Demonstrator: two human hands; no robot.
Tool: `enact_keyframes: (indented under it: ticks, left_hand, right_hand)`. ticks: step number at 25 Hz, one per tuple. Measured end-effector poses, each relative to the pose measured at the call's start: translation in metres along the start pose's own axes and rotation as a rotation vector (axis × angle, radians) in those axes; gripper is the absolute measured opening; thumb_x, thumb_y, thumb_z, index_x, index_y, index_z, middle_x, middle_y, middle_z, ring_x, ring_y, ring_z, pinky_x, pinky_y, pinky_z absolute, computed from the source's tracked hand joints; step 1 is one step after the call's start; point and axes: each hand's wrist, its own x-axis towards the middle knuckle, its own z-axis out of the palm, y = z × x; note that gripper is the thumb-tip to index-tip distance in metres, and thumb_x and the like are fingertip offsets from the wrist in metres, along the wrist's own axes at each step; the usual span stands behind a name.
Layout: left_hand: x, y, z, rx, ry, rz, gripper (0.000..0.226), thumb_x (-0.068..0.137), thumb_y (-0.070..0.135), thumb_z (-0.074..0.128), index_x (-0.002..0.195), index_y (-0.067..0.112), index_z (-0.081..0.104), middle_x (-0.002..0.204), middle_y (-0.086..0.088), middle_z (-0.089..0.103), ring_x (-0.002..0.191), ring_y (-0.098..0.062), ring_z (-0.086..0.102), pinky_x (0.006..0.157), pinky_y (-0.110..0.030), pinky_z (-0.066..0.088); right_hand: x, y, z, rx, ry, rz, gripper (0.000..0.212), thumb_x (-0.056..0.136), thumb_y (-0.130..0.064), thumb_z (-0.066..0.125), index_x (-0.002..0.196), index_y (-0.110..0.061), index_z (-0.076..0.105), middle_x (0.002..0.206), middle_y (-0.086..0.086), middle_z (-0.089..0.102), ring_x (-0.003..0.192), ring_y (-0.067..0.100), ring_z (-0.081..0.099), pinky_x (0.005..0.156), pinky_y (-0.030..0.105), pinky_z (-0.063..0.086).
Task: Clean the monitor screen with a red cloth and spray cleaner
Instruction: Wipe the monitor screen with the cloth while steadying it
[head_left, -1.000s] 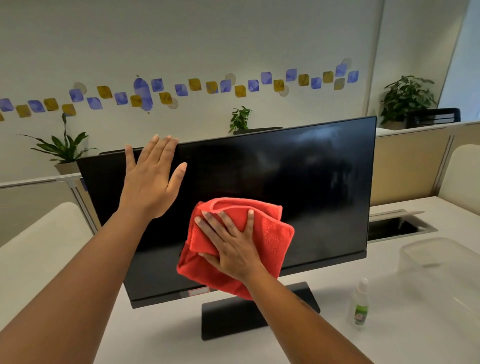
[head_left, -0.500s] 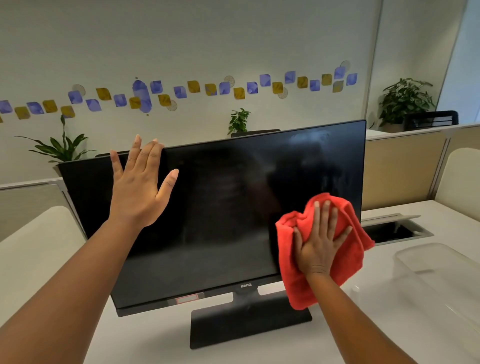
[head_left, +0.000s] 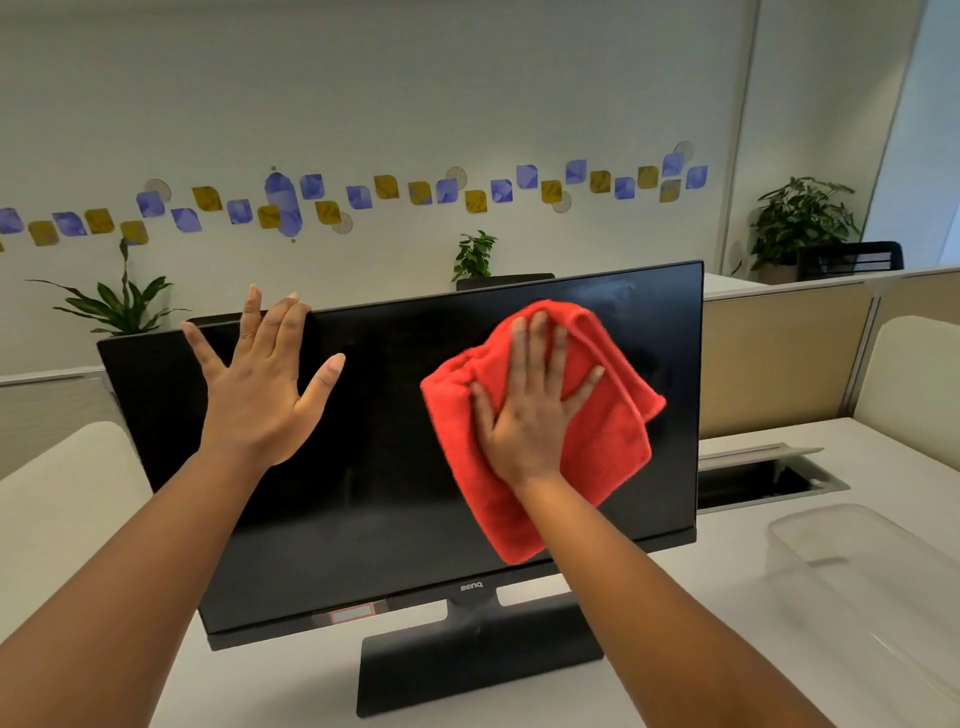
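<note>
A black monitor (head_left: 374, 467) stands on a white desk, screen dark and facing me. My right hand (head_left: 530, 410) lies flat on a folded red cloth (head_left: 602, 441), pressing it against the upper right part of the screen. My left hand (head_left: 260, 384) rests with spread fingers on the upper left of the screen, fingertips at the top edge. The spray bottle is hidden behind my right forearm or out of sight.
A clear plastic bin (head_left: 872, 587) sits on the desk at the right. Behind it is an open cable hatch (head_left: 763, 478) in the desk (head_left: 249, 686). Low partition walls (head_left: 779, 358) and potted plants (head_left: 114, 301) stand behind the monitor.
My right hand has swept the cloth from the screen's lower middle to its lower right edge, then up to the upper right. My left hand stays at the top left edge.
</note>
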Motion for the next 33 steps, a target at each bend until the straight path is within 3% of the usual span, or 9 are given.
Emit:
enact_keyframes:
  ticks: [3, 6, 8, 12, 15, 19, 23, 30, 33]
  left_hand:
    - [0.000, 0.001, -0.001, -0.001, 0.000, -0.008, 0.083, 0.077, 0.064, 0.009, 0.146, 0.017, 0.012, 0.156, -0.001, 0.010, 0.141, -0.012, -0.013, 0.108, -0.056, -0.020]
    - [0.000, 0.002, -0.003, 0.010, -0.016, -0.013, 0.082, 0.078, 0.064, 0.010, 0.145, 0.018, 0.012, 0.156, -0.001, 0.011, 0.141, -0.012, -0.013, 0.107, -0.058, -0.020]
    - [-0.001, 0.001, -0.004, 0.006, -0.021, -0.009, 0.082, 0.077, 0.064, 0.011, 0.145, 0.018, 0.012, 0.156, -0.001, 0.011, 0.141, -0.011, -0.013, 0.106, -0.058, -0.020]
    - [-0.001, -0.001, -0.004, -0.009, -0.016, 0.005, 0.086, 0.075, 0.067, 0.008, 0.146, 0.019, 0.011, 0.157, 0.001, 0.009, 0.138, -0.006, -0.017, 0.106, -0.055, -0.022]
    - [-0.001, -0.002, -0.002, -0.032, -0.009, 0.011, 0.087, 0.074, 0.068, 0.010, 0.146, 0.019, 0.011, 0.157, 0.001, 0.009, 0.137, -0.005, -0.019, 0.107, -0.051, -0.023]
    - [-0.001, -0.007, -0.001, -0.027, -0.021, 0.026, 0.086, 0.075, 0.069, 0.011, 0.146, 0.020, 0.010, 0.157, 0.002, 0.006, 0.137, -0.004, -0.021, 0.107, -0.049, -0.023]
    - [-0.002, -0.004, 0.002, -0.002, -0.011, 0.028, 0.085, 0.077, 0.067, 0.012, 0.146, 0.018, 0.010, 0.157, 0.000, 0.006, 0.139, -0.008, -0.019, 0.107, -0.051, -0.022]
    - [-0.005, -0.001, 0.008, 0.087, 0.015, 0.011, 0.083, 0.078, 0.065, 0.010, 0.146, 0.018, 0.004, 0.157, -0.002, 0.002, 0.141, -0.013, -0.017, 0.109, -0.054, -0.019]
    - [-0.005, -0.003, 0.011, 0.111, 0.024, 0.021, 0.082, 0.079, 0.064, 0.009, 0.146, 0.019, -0.001, 0.157, -0.002, -0.001, 0.141, -0.013, -0.015, 0.111, -0.050, -0.019]
  right_hand:
    - [-0.039, 0.001, 0.004, -0.035, -0.111, -0.302, 0.066, 0.086, -0.050, 0.035, 0.143, -0.019, 0.022, 0.150, -0.001, 0.028, 0.139, 0.021, 0.016, 0.106, 0.061, -0.007]
    - [-0.073, 0.028, 0.005, -0.075, -0.175, -0.351, 0.062, 0.085, -0.048, 0.036, 0.141, -0.023, 0.026, 0.145, -0.001, 0.040, 0.137, 0.019, 0.021, 0.107, 0.059, -0.004]
    - [-0.081, 0.050, 0.000, -0.108, -0.170, -0.267, 0.062, 0.084, -0.047, 0.036, 0.141, -0.022, 0.027, 0.145, -0.001, 0.037, 0.136, 0.019, 0.022, 0.108, 0.057, -0.003]
    - [-0.046, 0.077, -0.014, -0.019, -0.058, 0.182, 0.066, 0.089, -0.051, 0.024, 0.144, -0.016, 0.014, 0.149, 0.001, 0.013, 0.142, 0.024, 0.009, 0.109, 0.059, -0.004]
    - [0.009, 0.068, -0.023, 0.083, 0.033, 0.380, 0.067, 0.088, -0.052, 0.018, 0.144, -0.017, 0.006, 0.155, 0.003, 0.011, 0.143, 0.026, 0.005, 0.109, 0.062, -0.005]
    - [0.072, 0.050, -0.030, 0.062, 0.053, 0.287, 0.069, 0.088, -0.054, 0.017, 0.147, -0.017, 0.012, 0.157, 0.004, 0.012, 0.145, 0.024, 0.003, 0.108, 0.058, -0.012]
    - [0.080, 0.055, -0.030, 0.059, 0.084, 0.262, 0.069, 0.088, -0.054, 0.016, 0.147, -0.017, 0.014, 0.156, 0.003, 0.013, 0.145, 0.024, 0.004, 0.108, 0.057, -0.012]
    - [-0.006, 0.093, -0.013, 0.072, 0.094, 0.502, 0.073, 0.086, -0.057, 0.018, 0.146, -0.017, 0.015, 0.156, 0.006, 0.015, 0.144, 0.023, 0.008, 0.110, 0.060, -0.001]
    - [-0.037, 0.099, -0.008, 0.113, 0.107, 0.645, 0.083, 0.083, -0.071, 0.008, 0.146, -0.017, 0.013, 0.156, 0.008, 0.015, 0.144, 0.026, 0.009, 0.111, 0.061, 0.002]
